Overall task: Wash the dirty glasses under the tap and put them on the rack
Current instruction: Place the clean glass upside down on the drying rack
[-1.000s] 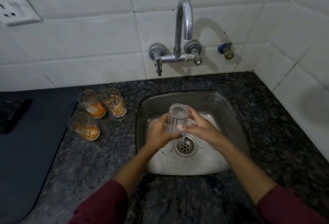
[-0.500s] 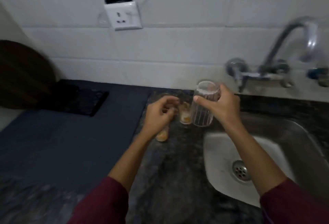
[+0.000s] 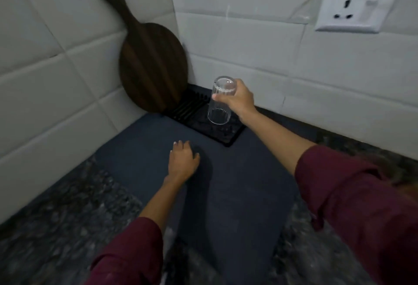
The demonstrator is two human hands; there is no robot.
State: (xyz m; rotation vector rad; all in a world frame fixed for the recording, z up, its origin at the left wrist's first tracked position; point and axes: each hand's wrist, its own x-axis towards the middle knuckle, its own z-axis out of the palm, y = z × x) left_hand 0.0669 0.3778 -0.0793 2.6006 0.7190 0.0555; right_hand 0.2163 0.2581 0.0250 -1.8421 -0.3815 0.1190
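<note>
Your right hand (image 3: 239, 98) grips the upturned glass (image 3: 220, 101) above the rack (image 3: 228, 136), while your left hand (image 3: 183, 162) rests on the mat (image 3: 237, 194), fingers (image 3: 181, 145) loosely curled.

Glass (image 3: 220, 101) above rack (image 3: 228, 136)

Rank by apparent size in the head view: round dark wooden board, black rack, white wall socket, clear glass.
1. Round dark wooden board
2. Black rack, partly hidden
3. White wall socket, though it looks close to the rack
4. Clear ribbed glass

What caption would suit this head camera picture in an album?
Right hand lowers a clean glass, mouth down, over the black rack in the corner; left hand rests on the dark mat.
</note>
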